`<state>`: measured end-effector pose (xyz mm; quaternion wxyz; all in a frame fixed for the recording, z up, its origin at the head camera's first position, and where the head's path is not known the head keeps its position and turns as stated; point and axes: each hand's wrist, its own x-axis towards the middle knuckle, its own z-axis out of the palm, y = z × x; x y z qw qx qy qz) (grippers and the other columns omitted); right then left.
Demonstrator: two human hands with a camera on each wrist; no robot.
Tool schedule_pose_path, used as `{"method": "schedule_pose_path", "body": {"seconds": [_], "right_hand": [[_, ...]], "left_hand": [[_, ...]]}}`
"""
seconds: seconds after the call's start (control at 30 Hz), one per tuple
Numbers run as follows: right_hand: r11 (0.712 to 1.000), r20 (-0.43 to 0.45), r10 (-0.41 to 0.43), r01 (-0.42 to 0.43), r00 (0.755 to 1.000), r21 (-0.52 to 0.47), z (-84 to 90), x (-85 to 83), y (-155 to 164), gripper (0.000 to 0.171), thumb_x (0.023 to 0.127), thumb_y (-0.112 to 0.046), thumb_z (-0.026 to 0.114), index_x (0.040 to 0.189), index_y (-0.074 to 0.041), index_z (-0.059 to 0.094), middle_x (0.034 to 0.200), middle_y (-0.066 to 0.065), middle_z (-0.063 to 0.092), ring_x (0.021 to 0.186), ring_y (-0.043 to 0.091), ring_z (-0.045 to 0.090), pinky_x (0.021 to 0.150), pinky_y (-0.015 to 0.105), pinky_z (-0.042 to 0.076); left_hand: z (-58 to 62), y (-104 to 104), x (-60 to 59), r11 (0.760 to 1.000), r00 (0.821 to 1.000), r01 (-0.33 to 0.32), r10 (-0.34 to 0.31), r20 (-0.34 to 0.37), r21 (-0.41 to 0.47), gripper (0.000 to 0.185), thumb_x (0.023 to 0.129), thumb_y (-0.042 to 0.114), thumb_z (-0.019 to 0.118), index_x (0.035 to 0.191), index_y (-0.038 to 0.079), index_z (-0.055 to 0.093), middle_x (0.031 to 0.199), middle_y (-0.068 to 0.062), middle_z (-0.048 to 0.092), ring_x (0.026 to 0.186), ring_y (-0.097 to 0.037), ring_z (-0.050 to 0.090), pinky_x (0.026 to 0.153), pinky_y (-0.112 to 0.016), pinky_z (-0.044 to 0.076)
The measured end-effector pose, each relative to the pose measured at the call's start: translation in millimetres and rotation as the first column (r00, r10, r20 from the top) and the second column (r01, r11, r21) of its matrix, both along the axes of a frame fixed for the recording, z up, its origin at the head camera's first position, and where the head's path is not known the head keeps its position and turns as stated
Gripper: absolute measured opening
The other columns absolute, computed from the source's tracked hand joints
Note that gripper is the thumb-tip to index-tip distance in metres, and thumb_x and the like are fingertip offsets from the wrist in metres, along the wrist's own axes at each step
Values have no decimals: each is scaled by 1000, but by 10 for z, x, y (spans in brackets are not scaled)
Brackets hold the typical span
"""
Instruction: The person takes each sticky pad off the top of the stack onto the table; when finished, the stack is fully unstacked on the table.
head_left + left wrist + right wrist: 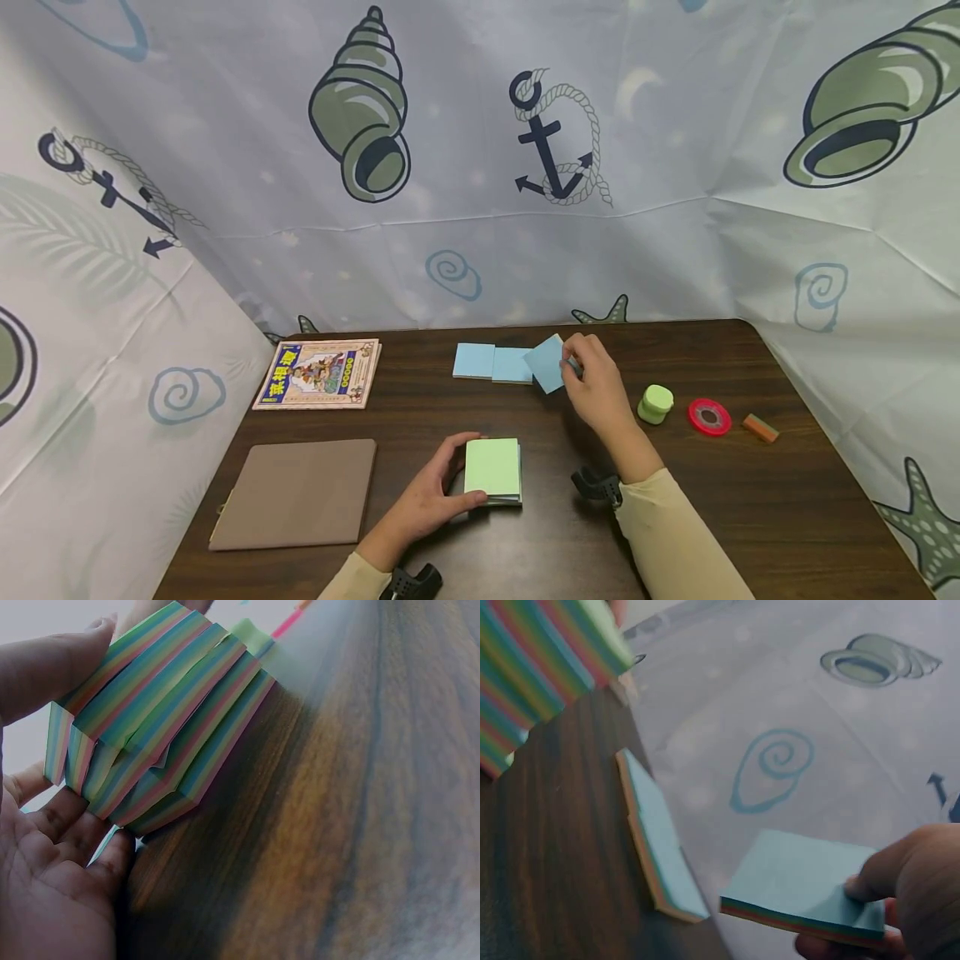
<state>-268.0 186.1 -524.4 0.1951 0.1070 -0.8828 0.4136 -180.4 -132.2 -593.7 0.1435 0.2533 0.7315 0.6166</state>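
A thick stack of sticky notes with a green top sheet sits on the dark wooden table near its front. My left hand grips the stack's left side. In the left wrist view the stack's striped, many-coloured edges lie between thumb and fingers. My right hand pinches a thin blue-topped pad, tilted just above the table at the back. The right wrist view shows this pad held by its corner. Two blue pads lie side by side to its left.
A picture book lies at the back left, a brown folder in front of it. Right of my right hand are a small green round object, a red ring and an orange block. Printed curtains enclose the table.
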Motion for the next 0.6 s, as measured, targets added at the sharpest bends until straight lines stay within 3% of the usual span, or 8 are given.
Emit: {"method": "schedule_pose_path", "body": {"seconds": [0.13,0.27,0.53,0.6], "right_hand": [[993,3,-81,81,997,-86,-162,-68,25,13,103,-2,64,101,-15,65,102,7,54,88,24,51,74,39,44],[979,27,-126,129,992,-155,-367,-139,63,11,105,-7,68,113,-11,74,109,9,60,89,22,55,75,36,46],[948,159,-98,140,982,-284,-606,-213,134,29,107,-8,66,136,-10,71,120,13,60,92,21,59,74,22,50],[954,183,-83,132,979,-270,-625,-209,131,36,106,-8,68,142,-11,68,126,15,59,98,24,58,80,27,51]], "left_hand": [[-6,5,-4,1000,1000,5,-5,5,7,87,97,12,84,166,5,32,171,-21,39,152,-11,47,120,-14,37],[-16,5,-13,1000,1000,14,-14,-1,20,86,97,12,83,166,4,31,171,-22,39,152,-9,46,120,-15,37],[-22,3,-17,1000,1000,16,-16,-6,15,86,98,12,82,167,5,31,171,-21,39,152,-10,46,119,-15,38],[-19,-1,-7,1000,1000,12,-11,-5,11,86,98,13,83,166,6,31,171,-20,40,151,-11,47,119,-14,38]]}}
